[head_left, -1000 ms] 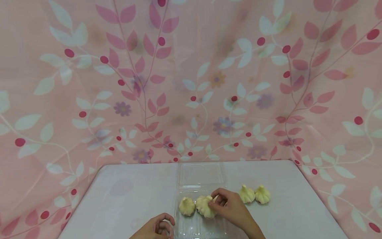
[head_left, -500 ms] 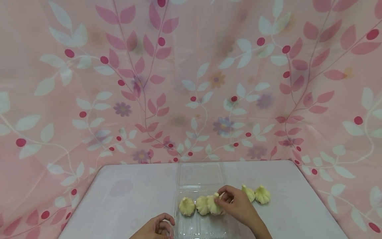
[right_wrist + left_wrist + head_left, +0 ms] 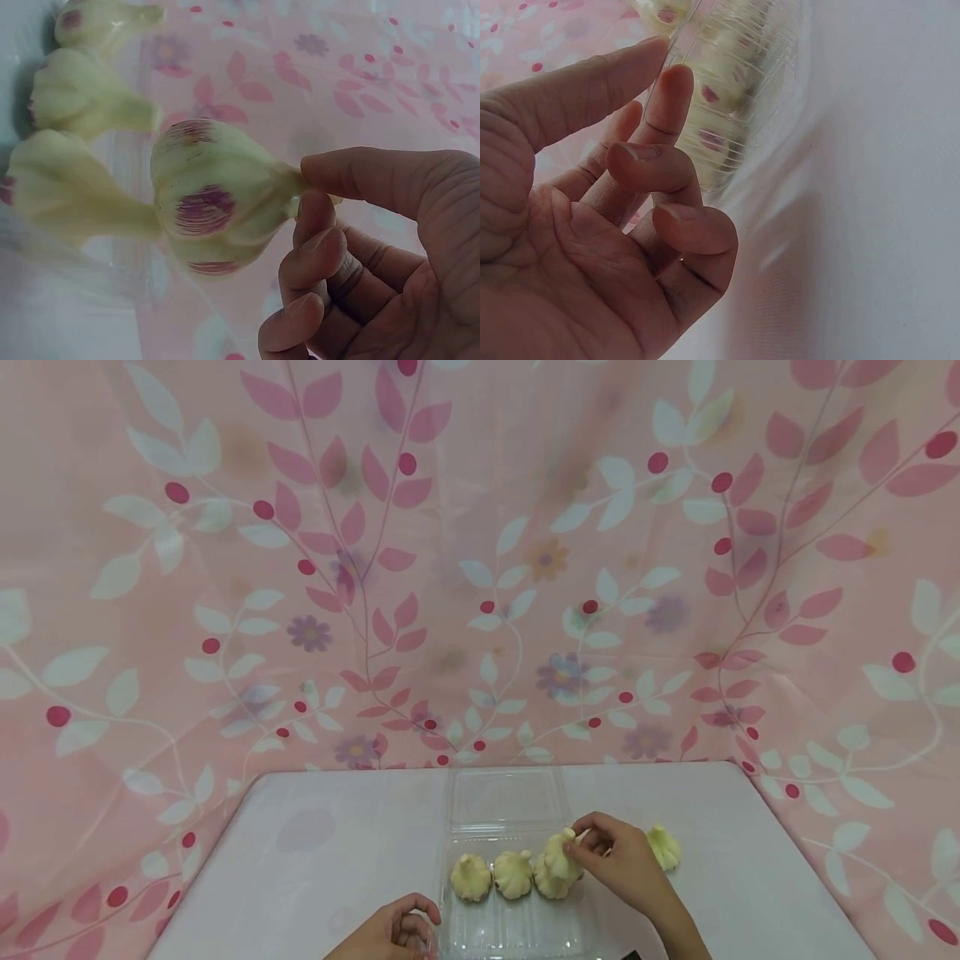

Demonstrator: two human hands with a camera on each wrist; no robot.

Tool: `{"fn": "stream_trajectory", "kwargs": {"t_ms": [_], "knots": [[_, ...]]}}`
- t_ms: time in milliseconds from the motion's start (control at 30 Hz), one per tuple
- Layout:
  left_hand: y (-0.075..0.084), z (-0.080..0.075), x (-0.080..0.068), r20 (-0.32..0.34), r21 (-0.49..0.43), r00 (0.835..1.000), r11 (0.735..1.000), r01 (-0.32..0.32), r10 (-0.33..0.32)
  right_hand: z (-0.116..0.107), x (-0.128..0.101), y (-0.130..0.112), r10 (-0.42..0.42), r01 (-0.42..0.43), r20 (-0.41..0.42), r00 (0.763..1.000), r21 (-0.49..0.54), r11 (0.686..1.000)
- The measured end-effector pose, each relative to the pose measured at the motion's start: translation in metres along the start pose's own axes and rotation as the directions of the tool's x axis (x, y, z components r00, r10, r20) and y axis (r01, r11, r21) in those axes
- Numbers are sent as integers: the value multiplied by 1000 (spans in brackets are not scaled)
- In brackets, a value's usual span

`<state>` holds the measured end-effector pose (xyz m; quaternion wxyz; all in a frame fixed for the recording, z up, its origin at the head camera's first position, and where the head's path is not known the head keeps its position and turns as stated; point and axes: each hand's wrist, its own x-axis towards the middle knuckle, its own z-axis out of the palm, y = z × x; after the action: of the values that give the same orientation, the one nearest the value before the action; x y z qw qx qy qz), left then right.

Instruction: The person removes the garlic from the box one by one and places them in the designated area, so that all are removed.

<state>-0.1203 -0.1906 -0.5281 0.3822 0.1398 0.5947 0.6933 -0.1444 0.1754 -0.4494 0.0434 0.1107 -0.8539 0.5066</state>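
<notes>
Three garlic bulbs (image 3: 513, 875) boxed; right hand (image 3: 618, 862) pinches a fourth (image 3: 202, 199), fifth (image 3: 664, 847) beyond its fingers (image 3: 313, 259); left hand (image 3: 388, 932) seemingly pinches clamshell (image 3: 480, 933).

The place appears to be a small, curtained-off work nook; whether it stands in a home, a studio or a shop cannot be told. A pink curtain (image 3: 450, 543) printed with leaves, berries and flowers hangs behind the far edge of a pale table (image 3: 360, 843), passes both rounded far corners and runs along the left and right edges.
</notes>
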Motion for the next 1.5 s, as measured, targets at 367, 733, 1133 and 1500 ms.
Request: {"fn": "stream_trajectory", "kwargs": {"t_ms": [367, 733, 1133, 1500], "knots": [[0, 0, 1, -2, 5, 1000, 1000, -11, 11, -17, 1, 9, 21, -22, -75, 997, -7, 1000], [-1, -1, 2, 2, -5, 1000, 1000, -12, 12, -35, 1, 20, 64, -73, -145, 987, -57, 996], [-2, -2, 2, 11, -10, 1000, 1000, -19, 19, -60, 2, 34, 89, -117, -200, 976, -137, 984], [-2, -1, 1, 7, -17, 1000, 1000, -5, 5, -81, 2, 44, 111, -154, -230, 967, -181, 971]]}}
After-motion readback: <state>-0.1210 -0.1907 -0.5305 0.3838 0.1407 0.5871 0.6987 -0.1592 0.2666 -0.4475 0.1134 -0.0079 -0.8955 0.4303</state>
